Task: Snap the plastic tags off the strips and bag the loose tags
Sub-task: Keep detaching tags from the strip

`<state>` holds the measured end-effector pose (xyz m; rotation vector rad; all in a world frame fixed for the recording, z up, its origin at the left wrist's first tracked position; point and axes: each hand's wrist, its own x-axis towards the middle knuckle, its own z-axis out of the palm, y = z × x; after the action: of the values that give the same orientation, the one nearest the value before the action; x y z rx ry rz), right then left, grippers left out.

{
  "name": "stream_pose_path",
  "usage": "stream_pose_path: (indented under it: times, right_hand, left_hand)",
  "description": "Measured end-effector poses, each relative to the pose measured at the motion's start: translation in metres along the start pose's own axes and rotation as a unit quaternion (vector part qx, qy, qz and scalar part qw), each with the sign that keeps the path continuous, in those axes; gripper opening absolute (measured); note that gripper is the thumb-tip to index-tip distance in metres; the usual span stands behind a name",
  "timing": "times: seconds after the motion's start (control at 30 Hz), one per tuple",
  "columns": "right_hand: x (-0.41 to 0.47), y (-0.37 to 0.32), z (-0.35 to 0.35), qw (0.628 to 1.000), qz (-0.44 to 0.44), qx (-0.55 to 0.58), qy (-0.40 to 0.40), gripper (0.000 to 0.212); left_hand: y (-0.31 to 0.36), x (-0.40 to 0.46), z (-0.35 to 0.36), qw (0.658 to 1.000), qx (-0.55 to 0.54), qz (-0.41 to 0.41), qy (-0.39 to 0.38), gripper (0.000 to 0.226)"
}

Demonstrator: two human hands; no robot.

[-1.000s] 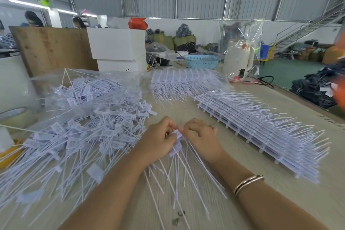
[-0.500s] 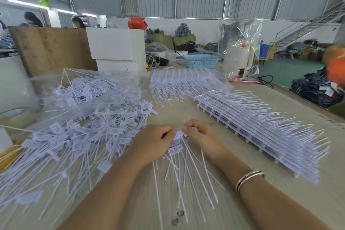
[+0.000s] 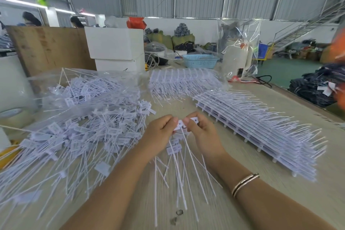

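Both hands, left (image 3: pixel 160 132) and right (image 3: pixel 202 132), pinched one strip of tags (image 3: pixel 183 124) above the worktop (image 3: pixel 233 155); each grip was narrow. Two stacks of strips (image 3: pixel 261 132) lay right, loose tags (image 3: pixel 78 136) left.

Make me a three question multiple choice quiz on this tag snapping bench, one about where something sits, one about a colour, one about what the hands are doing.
1. Where is the heap of loose tags?
A. on the person's left
B. on the person's right
C. in the basket

2. What colour is the basket?
A. red
B. light blue
C. black

3. What are the hands doing?
A. resting flat on the table
B. both pinching one strip of tags
C. holding a bag open

Answers:
1 A, the heap spreads left of the left hand.
2 B, its perforated wall is light blue.
3 B, the fingers of the left hand and right hand meet on the strip.
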<state>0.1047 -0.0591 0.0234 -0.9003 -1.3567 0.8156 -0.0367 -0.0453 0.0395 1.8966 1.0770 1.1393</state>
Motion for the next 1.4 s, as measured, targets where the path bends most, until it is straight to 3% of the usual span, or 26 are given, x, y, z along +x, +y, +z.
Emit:
stream_pose_path:
  times: [0.2, 0.37, 0.47, 0.53, 0.6, 0.7, 0.77, 0.83, 0.97, 1.1, 1.17, 1.23, 1.33, 1.4]
  right_hand:
    - [0.001, 0.002, 0.006, 0.984, 0.040, 0.171, 0.014, 0.017]
    - [0.002, 0.006, 0.009, 0.976, 0.050, 0.213, 0.011, 0.017]
    - [0.012, 0.004, -0.001, 0.947, 0.123, 0.284, 0.091, 0.015]
    - [0.018, 0.004, -0.012, 0.964, 0.129, 0.205, 0.112, 0.019]
    - [0.018, 0.003, -0.008, 0.990, 0.120, 0.040, 0.062, 0.024]
    - [0.016, 0.011, 0.005, 0.981, 0.132, -0.143, -0.001, 0.027]
    - [0.016, 0.011, 0.003, 0.969, 0.116, -0.219, 0.017, 0.041]
    - [0.016, 0.007, -0.001, 0.978, 0.090, -0.181, 0.043, 0.038]
    - [0.008, -0.002, 0.008, 0.971, 0.079, -0.213, -0.073, 0.041]
    - [0.014, -0.001, -0.001, 0.988, 0.040, -0.151, -0.019, 0.041]
    - [0.013, -0.003, -0.006, 0.994, 0.041, -0.099, -0.005, 0.040]
    - [0.011, -0.005, -0.007, 0.995, 0.041, -0.080, -0.037, 0.036]
    - [0.007, -0.011, -0.005, 0.989, 0.055, -0.078, -0.113, 0.032]
    - [0.007, -0.013, -0.005, 0.990, 0.046, -0.072, -0.110, 0.027]
  left_hand:
    - [0.009, -0.001, 0.010, 0.996, -0.088, -0.023, 0.021, 0.032]
    - [0.012, -0.002, 0.012, 0.992, -0.123, -0.031, 0.018, 0.037]
    - [0.014, -0.002, 0.004, 0.975, -0.222, -0.032, 0.007, 0.040]
    - [0.013, 0.000, -0.003, 0.968, -0.248, -0.039, 0.009, 0.039]
    - [0.010, 0.002, -0.005, 0.983, -0.174, -0.056, 0.016, 0.039]
    - [0.004, 0.003, -0.006, 0.996, -0.075, -0.053, 0.007, 0.034]
    - [0.002, 0.002, -0.008, 0.999, -0.022, -0.037, 0.010, 0.029]
    - [0.002, 0.001, -0.009, 0.999, 0.032, -0.015, 0.010, 0.024]
    - [0.002, 0.002, -0.005, 0.996, 0.078, 0.035, -0.012, 0.026]
    - [-0.004, 0.000, -0.014, 0.992, 0.116, 0.040, 0.011, 0.011]
    - [-0.009, 0.000, -0.018, 0.987, 0.162, 0.014, -0.015, 0.020]
    - [-0.011, -0.002, -0.018, 0.988, 0.145, -0.015, -0.045, 0.034]
    - [-0.010, 0.002, -0.019, 0.997, 0.056, -0.039, -0.025, 0.034]
    - [-0.008, 0.003, -0.017, 0.998, -0.014, -0.055, -0.007, 0.032]
